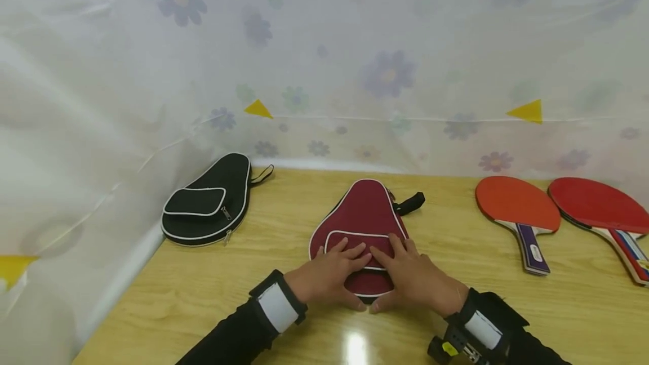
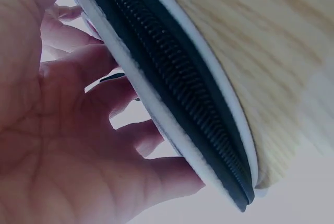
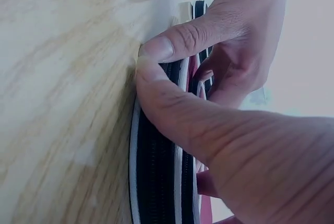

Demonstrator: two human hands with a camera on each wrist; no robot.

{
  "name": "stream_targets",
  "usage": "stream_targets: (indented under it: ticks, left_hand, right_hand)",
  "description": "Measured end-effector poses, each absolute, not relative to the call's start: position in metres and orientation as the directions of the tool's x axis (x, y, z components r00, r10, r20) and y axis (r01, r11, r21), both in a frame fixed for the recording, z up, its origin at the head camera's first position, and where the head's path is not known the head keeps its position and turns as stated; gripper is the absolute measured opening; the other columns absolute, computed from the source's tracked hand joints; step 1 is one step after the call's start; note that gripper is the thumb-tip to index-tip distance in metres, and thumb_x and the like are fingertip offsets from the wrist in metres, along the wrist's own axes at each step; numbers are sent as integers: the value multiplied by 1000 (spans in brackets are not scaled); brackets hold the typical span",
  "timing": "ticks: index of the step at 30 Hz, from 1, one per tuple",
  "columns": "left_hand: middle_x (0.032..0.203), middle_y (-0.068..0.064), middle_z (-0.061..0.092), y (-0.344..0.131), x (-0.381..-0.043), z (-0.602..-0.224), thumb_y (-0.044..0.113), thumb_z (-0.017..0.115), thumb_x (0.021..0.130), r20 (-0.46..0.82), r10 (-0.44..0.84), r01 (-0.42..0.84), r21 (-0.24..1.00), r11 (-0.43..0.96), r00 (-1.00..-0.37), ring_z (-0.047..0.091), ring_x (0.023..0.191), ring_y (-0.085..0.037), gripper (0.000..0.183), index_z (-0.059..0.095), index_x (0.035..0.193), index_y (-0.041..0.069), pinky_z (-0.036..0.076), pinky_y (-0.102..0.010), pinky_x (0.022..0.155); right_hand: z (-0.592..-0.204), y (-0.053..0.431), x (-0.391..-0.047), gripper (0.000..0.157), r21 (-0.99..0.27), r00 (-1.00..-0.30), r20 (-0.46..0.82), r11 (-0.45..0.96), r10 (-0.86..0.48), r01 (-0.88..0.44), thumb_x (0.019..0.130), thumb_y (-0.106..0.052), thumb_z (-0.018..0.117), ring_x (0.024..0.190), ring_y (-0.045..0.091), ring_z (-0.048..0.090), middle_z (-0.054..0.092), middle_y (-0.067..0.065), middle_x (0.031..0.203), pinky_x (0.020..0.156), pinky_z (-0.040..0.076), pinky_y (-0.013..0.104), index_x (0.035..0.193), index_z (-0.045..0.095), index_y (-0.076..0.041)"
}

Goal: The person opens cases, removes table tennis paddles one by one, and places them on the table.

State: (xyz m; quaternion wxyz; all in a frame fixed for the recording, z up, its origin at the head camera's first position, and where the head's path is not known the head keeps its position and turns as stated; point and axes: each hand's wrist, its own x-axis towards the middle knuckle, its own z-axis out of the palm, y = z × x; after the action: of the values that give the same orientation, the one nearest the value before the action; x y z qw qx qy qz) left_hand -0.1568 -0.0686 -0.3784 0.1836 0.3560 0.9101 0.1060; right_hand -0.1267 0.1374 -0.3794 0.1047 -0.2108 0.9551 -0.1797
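Observation:
A dark red table tennis bat case (image 1: 362, 207) with white piping lies flat on the table, its narrow end pointing away. My left hand (image 1: 327, 276) rests on its lower left part, fingers spread over the front pocket (image 1: 362, 240). My right hand (image 1: 416, 277) lies on the lower right part in the same way. Both thumbs meet near the rounded near edge. Along that edge a black zipper (image 2: 180, 72) runs closed in the left wrist view. The right wrist view shows the thumbs against the case's side (image 3: 156, 182).
A black bat case (image 1: 210, 179) with white piping lies at the back left. To the right are a bat with an orange-red face (image 1: 517, 201) and another with a red face (image 1: 600, 204). Flowered sheeting (image 1: 324, 61) hangs behind the wooden table (image 1: 203, 286).

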Motion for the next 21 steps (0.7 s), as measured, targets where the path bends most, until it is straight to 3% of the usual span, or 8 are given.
stream_targets:
  ticks: [10,21]
  left_hand:
    - [163,0,31,-67,-165,-381,48,82,82,-255,689,614,318,723,-679,18,153,-34,90,40,156,21,28,-69,109]
    - [165,3,28,-62,-182,-382,47,82,82,-269,661,585,313,748,-701,15,154,-31,90,38,157,23,24,-66,114]
  right_hand:
    - [-386,137,-131,103,-342,-900,-54,855,-433,-391,66,-60,88,128,55,39,36,33,146,89,47,66,145,54,-3]
    - [-389,146,-148,100,-334,-901,-18,852,-433,-403,69,-61,85,133,59,36,34,35,150,96,45,66,146,54,-5]
